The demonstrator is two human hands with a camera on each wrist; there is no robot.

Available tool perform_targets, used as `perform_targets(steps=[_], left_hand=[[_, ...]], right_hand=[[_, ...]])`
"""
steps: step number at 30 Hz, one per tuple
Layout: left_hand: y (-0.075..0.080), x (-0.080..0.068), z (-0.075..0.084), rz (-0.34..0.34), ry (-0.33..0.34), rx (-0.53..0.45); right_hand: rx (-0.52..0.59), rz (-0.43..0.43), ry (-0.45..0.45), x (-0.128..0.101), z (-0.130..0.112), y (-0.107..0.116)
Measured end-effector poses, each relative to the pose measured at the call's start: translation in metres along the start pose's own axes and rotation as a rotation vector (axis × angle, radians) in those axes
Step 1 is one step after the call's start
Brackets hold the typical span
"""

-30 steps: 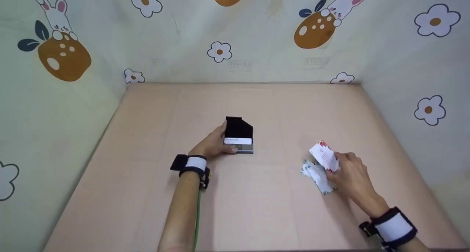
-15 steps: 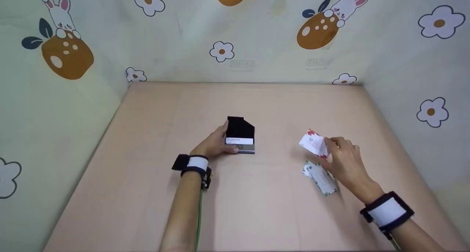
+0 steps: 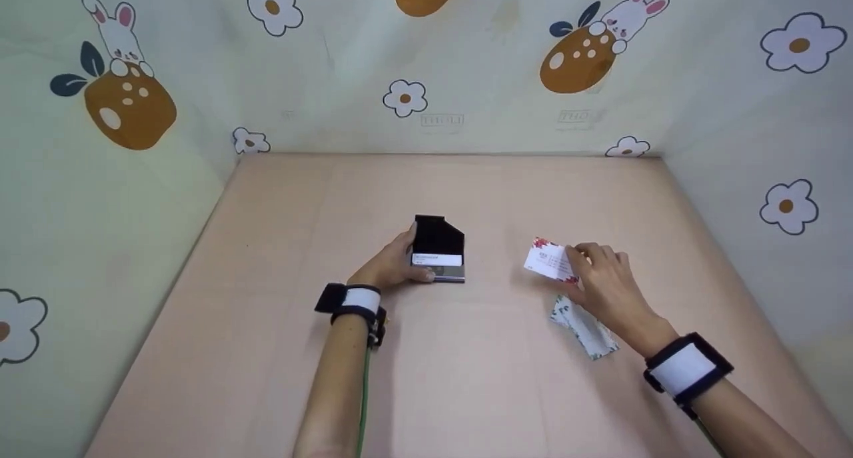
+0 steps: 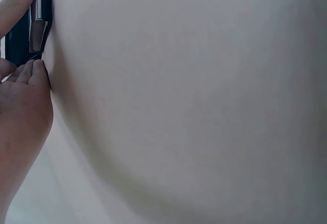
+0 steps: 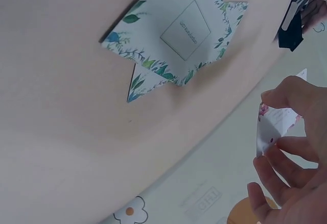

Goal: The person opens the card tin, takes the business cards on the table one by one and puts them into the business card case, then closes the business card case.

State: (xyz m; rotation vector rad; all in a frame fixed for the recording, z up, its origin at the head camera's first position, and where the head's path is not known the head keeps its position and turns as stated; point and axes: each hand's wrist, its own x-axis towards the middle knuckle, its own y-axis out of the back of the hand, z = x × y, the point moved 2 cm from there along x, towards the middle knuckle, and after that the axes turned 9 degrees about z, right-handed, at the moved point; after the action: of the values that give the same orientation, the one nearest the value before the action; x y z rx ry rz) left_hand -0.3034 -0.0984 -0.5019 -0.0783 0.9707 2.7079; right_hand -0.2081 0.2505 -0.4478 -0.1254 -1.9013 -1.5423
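Red-flowered card (image 3: 550, 261) is hanging above the table (image 3: 466, 378), nearer its right edge, the parted fingers (image 5: 289, 168) of the right hand (image 3: 608, 288) pinching one end, the left hand (image 3: 390, 263) gripping a black-flapped card case (image 3: 438, 245).

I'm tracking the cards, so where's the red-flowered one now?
In the head view, the red-flowered card is right of centre, pinched in the right hand, just above the leaf-bordered cards in the picture.

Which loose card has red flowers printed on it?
The red-flowered card, pinched in the right grip; the leaf-bordered cards lie on the table and show green and blue.
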Motion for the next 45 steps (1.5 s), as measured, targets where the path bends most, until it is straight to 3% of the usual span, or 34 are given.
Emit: perform_targets(steps=[7, 27, 35, 45], left_hand=[[0.0, -0.001, -0.001, -0.001, -0.003, 0.004], [0.001, 0.001, -0.002, -0.01, -0.026, 0.022], [0.0, 0.001, 0.0, -0.001, -0.009, 0.005], [0.001, 0.001, 0.0, 0.0, -0.068, -0.005]], right_hand=[[-0.027, -0.005, 0.069, 0.01, -0.004, -0.008], [-0.05, -0.071, 0.135, 0.04, -0.023, -0.025], [-0.034, -0.052, 0.161, 0.051, -0.036, -0.038], [-0.025, 0.007, 0.219, 0.062, -0.054, -0.058]])
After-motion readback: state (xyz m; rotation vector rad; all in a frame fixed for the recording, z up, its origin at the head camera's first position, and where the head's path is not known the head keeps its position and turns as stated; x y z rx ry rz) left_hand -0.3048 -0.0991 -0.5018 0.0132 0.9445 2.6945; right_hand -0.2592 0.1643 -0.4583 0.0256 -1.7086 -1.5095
